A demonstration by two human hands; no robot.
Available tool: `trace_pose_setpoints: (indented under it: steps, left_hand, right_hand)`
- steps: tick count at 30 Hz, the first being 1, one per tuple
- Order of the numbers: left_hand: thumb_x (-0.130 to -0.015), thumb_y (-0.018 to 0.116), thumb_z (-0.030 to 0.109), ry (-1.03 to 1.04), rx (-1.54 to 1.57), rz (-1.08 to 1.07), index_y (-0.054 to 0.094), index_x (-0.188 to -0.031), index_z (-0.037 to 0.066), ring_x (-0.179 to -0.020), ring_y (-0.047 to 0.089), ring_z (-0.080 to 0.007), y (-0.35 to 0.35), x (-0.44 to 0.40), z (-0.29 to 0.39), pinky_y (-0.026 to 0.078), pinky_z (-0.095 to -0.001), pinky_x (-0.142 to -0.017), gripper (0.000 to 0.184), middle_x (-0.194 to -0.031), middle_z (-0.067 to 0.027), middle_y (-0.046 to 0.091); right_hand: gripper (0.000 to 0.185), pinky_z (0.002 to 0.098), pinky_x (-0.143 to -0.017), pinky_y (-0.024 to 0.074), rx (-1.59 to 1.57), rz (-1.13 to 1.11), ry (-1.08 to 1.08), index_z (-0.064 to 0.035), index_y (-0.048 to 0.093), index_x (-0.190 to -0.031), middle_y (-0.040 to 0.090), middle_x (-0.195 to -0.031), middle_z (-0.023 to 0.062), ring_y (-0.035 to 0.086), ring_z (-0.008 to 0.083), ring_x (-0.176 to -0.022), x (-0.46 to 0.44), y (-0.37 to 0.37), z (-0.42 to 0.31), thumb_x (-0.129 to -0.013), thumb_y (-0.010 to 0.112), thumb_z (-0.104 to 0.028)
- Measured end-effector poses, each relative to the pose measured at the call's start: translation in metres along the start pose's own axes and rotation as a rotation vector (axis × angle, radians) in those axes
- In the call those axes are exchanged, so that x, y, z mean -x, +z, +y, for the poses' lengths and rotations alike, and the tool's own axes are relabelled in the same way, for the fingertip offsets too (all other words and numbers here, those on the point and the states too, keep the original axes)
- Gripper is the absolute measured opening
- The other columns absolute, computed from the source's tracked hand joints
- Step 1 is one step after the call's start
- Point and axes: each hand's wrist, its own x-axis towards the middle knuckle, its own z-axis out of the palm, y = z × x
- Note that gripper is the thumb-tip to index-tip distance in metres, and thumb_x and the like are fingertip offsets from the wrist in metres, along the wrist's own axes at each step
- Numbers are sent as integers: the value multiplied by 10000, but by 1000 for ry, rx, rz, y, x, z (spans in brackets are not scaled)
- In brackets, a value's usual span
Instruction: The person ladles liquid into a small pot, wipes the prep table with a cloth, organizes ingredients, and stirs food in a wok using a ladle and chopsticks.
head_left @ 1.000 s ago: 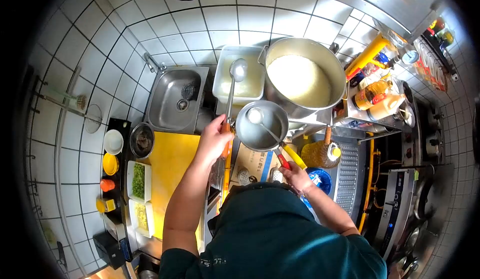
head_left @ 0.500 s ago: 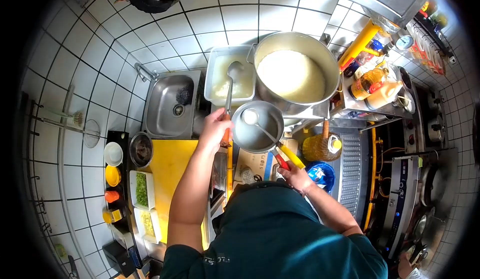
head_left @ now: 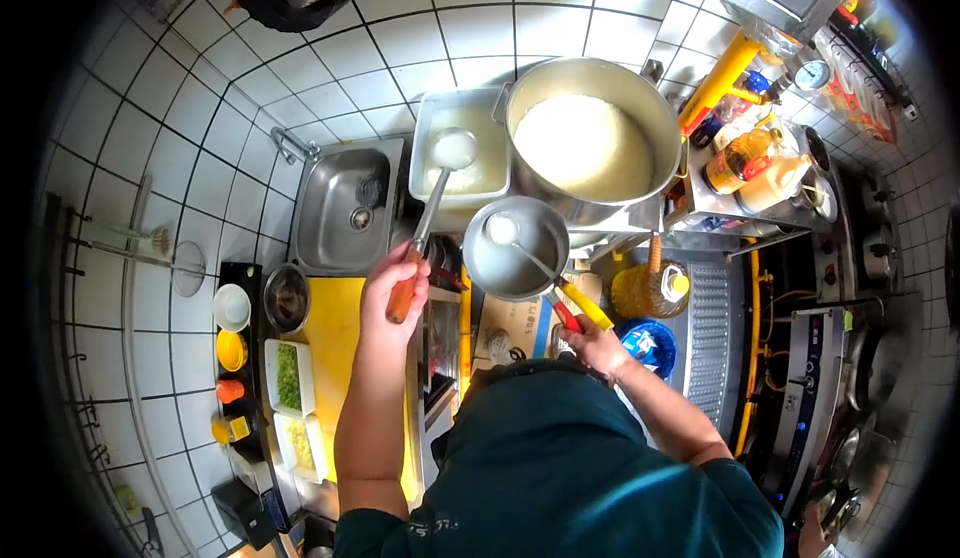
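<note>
My left hand (head_left: 393,298) is closed around the wooden handle of a metal ladle (head_left: 432,208). The ladle's bowl, with whitish contents, is over a clear plastic tub (head_left: 420,186) of cloudy whitish liquid; whether it touches the liquid I cannot tell. My right hand (head_left: 598,346) grips the red handle of a grey saucepan (head_left: 490,276). Inside the pan lies the head of a second ladle (head_left: 535,261), whose yellow handle runs beside the red one down to my right hand. Behind the saucepan stands a large metal pot (head_left: 520,173) with pale contents.
A steel sink (head_left: 325,223) with a scouring pad is at the left. Below it lies a yellow cutting board (head_left: 330,338), flanked by containers of chopped green (head_left: 288,373) and yellowish food (head_left: 298,443). An oil jug (head_left: 635,296) stands right of the saucepan. Bottles (head_left: 742,158) crowd the right shelf.
My left hand has moved left and down, so the ladle now slants. Its bowl shifted slightly left and down over the tub, and now shows whitish contents. My right hand and the saucepan barely moved.
</note>
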Motion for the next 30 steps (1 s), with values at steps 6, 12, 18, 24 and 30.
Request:
trace_pose_setpoints:
  steps: [6,12,18,24,30]
  left_hand:
    - [-803,603,64,-41,-26,-32,495,-1370,-43,-567,587,-145,-6,66,10,476,-205,-476,587,-901,-130,636]
    - [-787,607,43,-101,-70,-125,399,-1487,-54,-518,584,-161,-11,126,7,488,-243,-427,737,-906,-191,610]
    - [-801,615,27,-135,-264,-40,372,-1503,-56,-544,615,-157,-5,151,-6,514,-248,-451,748,-907,-174,621]
    - [-836,561,56,-145,37,-135,345,-1487,-70,-530,613,-174,-13,140,-9,514,-238,-428,698,-908,-182,617]
    - [-797,612,66,-91,81,-95,423,-1426,-80,-559,591,-139,-10,91,-3,496,-206,-450,674,-922,-165,626]
  right_hand:
    - [280,281,-443,356,23,-11,-7,-67,602,-1036,486,-618,-22,453,92,-477,-7,-1,-2,-991,639,-340]
    - [303,278,-452,360,64,2,-14,-58,614,-1101,507,-642,-13,455,88,-489,-9,1,-6,-983,658,-333]
    - [308,272,-466,365,90,2,7,-56,612,-1095,517,-674,-10,468,87,-513,-12,2,2,-981,663,-338]
    - [294,267,-473,369,29,10,16,-65,614,-1103,514,-670,-18,464,87,-513,-8,2,1,-980,659,-328]
    - [321,256,-482,381,-6,23,-12,-69,609,-1161,523,-689,-21,461,79,-523,9,-3,6,-982,654,-331]
